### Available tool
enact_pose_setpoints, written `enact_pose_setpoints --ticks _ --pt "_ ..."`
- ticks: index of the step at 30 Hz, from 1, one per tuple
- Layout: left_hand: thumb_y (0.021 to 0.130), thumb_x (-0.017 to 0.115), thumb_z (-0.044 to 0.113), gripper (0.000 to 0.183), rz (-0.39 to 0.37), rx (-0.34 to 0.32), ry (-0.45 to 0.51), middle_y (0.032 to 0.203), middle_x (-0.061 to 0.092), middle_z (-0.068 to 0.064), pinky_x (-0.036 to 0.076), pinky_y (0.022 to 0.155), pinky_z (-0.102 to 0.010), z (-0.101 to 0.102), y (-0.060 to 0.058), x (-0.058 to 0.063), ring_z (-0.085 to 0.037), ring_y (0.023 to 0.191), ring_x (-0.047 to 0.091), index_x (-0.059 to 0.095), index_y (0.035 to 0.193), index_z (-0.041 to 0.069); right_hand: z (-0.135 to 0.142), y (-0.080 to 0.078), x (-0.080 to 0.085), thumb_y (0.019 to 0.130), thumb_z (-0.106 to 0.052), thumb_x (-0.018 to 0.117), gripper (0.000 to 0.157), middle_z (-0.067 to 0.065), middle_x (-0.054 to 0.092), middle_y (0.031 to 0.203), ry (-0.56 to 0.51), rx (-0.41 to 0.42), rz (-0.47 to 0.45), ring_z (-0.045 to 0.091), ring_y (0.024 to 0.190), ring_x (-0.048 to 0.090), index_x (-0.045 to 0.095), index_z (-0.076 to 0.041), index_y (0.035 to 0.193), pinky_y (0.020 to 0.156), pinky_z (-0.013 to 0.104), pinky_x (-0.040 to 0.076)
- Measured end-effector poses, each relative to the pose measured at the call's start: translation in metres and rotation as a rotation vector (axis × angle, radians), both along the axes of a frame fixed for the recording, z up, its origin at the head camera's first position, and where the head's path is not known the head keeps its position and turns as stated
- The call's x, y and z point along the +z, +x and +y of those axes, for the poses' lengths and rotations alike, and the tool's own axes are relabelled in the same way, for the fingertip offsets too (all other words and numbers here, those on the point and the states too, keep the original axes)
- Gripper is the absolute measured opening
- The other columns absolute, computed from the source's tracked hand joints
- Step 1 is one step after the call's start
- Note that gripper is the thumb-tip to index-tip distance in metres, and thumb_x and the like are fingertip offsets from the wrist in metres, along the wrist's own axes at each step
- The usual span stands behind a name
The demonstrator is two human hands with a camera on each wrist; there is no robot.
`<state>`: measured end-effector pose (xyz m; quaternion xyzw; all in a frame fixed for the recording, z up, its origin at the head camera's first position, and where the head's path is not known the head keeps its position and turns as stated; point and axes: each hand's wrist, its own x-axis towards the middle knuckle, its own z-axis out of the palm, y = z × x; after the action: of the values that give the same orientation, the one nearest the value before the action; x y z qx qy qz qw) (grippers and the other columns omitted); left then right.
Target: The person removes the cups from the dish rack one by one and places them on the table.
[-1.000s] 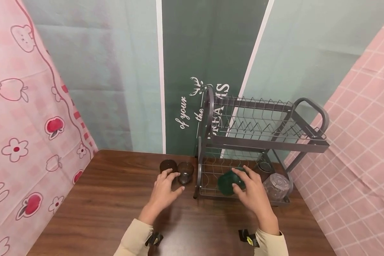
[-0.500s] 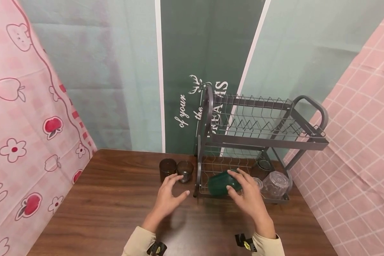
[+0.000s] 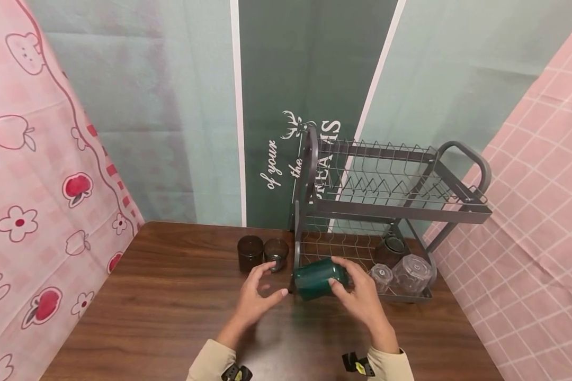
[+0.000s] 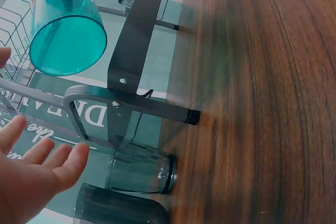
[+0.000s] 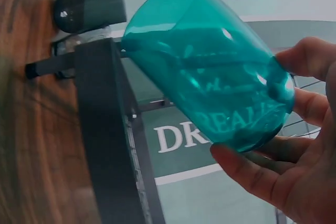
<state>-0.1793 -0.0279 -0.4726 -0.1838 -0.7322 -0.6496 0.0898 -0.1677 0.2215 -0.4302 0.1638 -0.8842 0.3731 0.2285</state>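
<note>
My right hand [image 3: 359,299] grips a teal glass tumbler [image 3: 316,279] by its base end, tilted on its side with the mouth toward the left. In the right wrist view the thumb and fingers [image 5: 247,171] curl round the closed end of the tumbler [image 5: 210,66]. My left hand [image 3: 257,301] hovers to the left of it, fingers spread and holding nothing. In the left wrist view the tumbler's open mouth [image 4: 68,45] faces that hand [image 4: 37,177]. Behind the left hand stand a dark glass [image 3: 250,253] and a clear greyish glass [image 3: 276,253], side by side on the table.
A grey two-tier dish rack [image 3: 400,211] stands at the right on the wooden table [image 3: 171,296]. Its lower tier bears a dark glass [image 3: 390,250], a small clear glass [image 3: 381,276] and a larger clear glass [image 3: 412,274], at the right end. Cloth hangings surround the table.
The right hand has brought the teal tumbler left and toward me from the rack's lower tier, uncovering the small clear glass. The left hand has moved slightly right and nearer me.
</note>
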Motion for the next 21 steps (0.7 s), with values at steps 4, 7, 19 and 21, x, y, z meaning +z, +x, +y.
enact_pose_setpoints --ticks 4,7,19,21 --pt "0.075 0.075 0.002 0.060 -0.035 -0.064 0.074 0.128 0.044 -0.022 0.043 0.083 -0.056 0.000 0.006 0.013 -0.034 0.114 0.044 0.048 0.129 -0.001 -0.005 -0.001 -0.008 0.078 -0.004 0.069 0.047 0.009 0.059 0.116 -0.071 0.010 -0.023 0.021 0.092 0.058 0.059 -0.013 0.122 0.063 0.033 0.051" --pt "0.076 0.074 0.001 0.063 -0.063 -0.106 0.119 0.130 0.042 -0.020 0.041 0.085 -0.058 0.001 0.007 0.013 -0.036 0.117 0.041 0.045 0.131 -0.001 -0.009 -0.001 -0.014 0.079 -0.003 0.068 0.047 0.007 0.059 0.118 -0.127 0.021 -0.041 0.020 0.095 0.057 0.058 -0.016 0.123 0.064 0.033 0.051" --pt "0.075 0.072 -0.004 0.065 -0.089 -0.159 0.239 0.132 0.042 -0.020 0.042 0.083 -0.057 0.005 0.009 0.007 -0.042 0.114 0.042 0.041 0.133 -0.004 -0.041 0.016 -0.008 0.081 0.005 0.062 0.042 0.019 0.060 0.113 -0.307 0.049 -0.130 0.027 0.090 0.060 0.056 0.001 0.123 0.069 0.035 0.051" --pt "0.075 0.071 -0.005 0.065 -0.092 -0.166 0.241 0.131 0.042 -0.021 0.046 0.080 -0.052 0.005 0.009 0.007 -0.039 0.108 0.047 0.041 0.133 -0.004 -0.047 0.020 -0.001 0.082 0.006 0.061 0.041 0.020 0.059 0.113 -0.329 0.055 -0.158 0.029 0.094 0.059 0.055 0.004 0.122 0.073 0.040 0.050"
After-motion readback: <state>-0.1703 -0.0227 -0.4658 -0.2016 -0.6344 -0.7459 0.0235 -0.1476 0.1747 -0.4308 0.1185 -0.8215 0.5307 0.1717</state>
